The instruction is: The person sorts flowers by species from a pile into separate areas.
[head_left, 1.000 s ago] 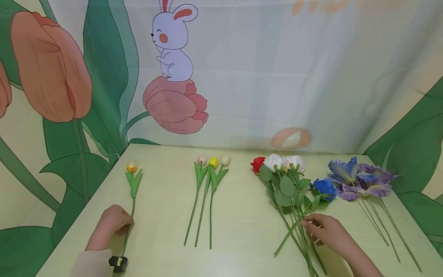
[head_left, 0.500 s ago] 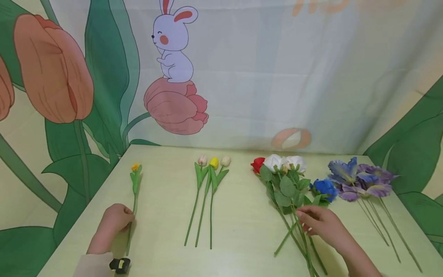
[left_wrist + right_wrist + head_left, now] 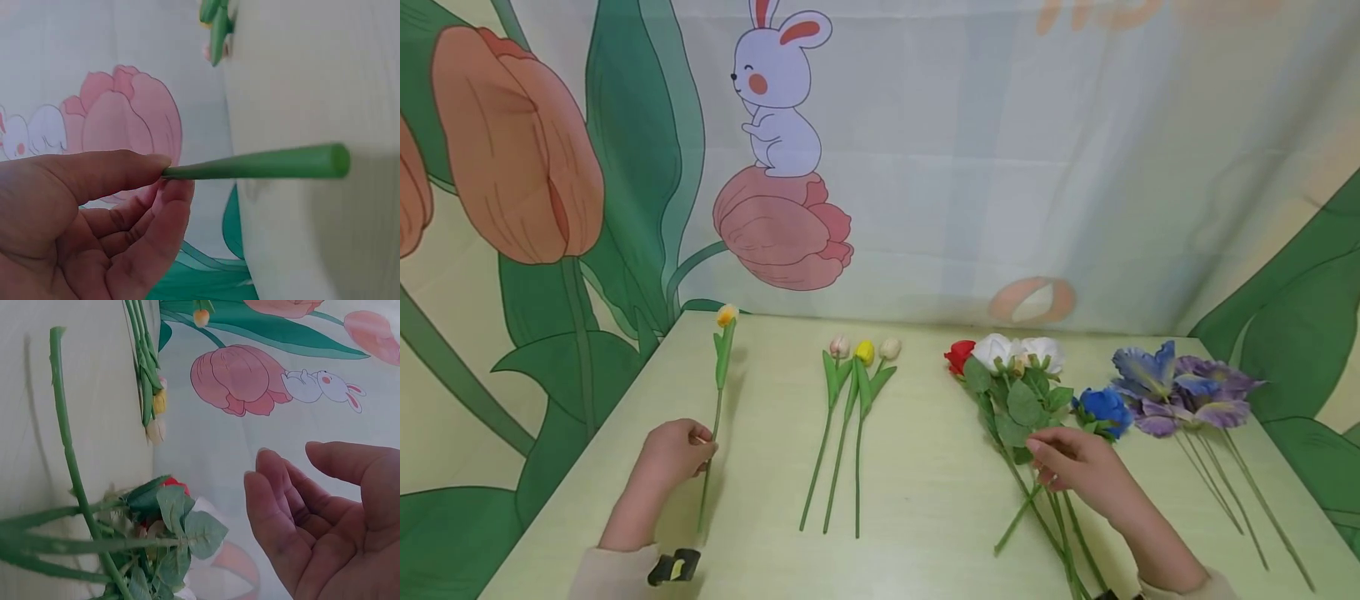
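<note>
My left hand (image 3: 676,454) pinches the thin green stem of an orange-yellow tulip (image 3: 724,358), held nearly upright above the left of the table. In the left wrist view, thumb and fingertips of the hand (image 3: 94,212) meet on the tulip stem (image 3: 281,164), whose cut end points at the table. My right hand (image 3: 1078,467) hovers over the crossed rose stems (image 3: 1056,533), holding nothing. In the right wrist view, a gap parts the thumb from the bent fingers of that hand (image 3: 331,519). Beyond it lie a red rose (image 3: 960,357), white roses (image 3: 996,352) and a blue rose (image 3: 1105,410).
Three tulips (image 3: 852,392), pink, yellow and cream, lie side by side mid-table. At the right are blue and purple iris-like flowers (image 3: 1217,387) with long stems. A printed curtain (image 3: 910,167) with a rabbit and tulips hangs behind the pale table (image 3: 925,500).
My left hand has lifted the orange-yellow tulip off the table, moving it right and away from me. The right hand has shifted slightly left and farther forward over the rose stems.
</note>
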### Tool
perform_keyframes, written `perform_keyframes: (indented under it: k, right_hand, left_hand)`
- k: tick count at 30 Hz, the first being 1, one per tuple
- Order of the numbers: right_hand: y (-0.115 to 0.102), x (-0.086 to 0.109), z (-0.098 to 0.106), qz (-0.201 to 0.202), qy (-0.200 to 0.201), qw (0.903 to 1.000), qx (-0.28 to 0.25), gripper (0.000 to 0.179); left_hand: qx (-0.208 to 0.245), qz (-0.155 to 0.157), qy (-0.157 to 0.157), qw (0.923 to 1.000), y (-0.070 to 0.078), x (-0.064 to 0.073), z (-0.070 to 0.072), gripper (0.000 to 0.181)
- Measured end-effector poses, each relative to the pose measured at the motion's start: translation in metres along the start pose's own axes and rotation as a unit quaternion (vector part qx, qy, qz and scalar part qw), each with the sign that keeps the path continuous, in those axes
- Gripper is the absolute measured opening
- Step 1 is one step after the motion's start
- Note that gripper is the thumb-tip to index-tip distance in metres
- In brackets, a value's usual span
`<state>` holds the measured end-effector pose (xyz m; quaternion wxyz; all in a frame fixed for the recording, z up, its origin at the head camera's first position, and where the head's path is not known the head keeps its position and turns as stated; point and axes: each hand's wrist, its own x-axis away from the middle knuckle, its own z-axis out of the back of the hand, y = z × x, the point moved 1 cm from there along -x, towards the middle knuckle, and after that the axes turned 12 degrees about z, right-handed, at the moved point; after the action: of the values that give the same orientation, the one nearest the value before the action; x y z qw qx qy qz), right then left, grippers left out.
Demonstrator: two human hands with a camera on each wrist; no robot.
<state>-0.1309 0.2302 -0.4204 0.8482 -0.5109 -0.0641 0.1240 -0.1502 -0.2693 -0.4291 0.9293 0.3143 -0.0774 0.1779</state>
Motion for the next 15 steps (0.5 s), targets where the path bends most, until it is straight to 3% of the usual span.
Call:
perform_keyframes:
  k: [8,15]
  right_hand:
    - [-0.013,-0.011,-0.017,0.02,-0.006,0.9995,-0.022,0.042]
    - [-0.035,-0.027,-0.041,0.074,-0.014,0.9964,-0.04,0.032]
  left_hand:
    - [0.03,-0.024,0.008,0.9992,0.032,0.017,-0.009,0.014]
    - [0.045,-0.057,0.006,0.9973,0.062,0.034,-0.028,0.013]
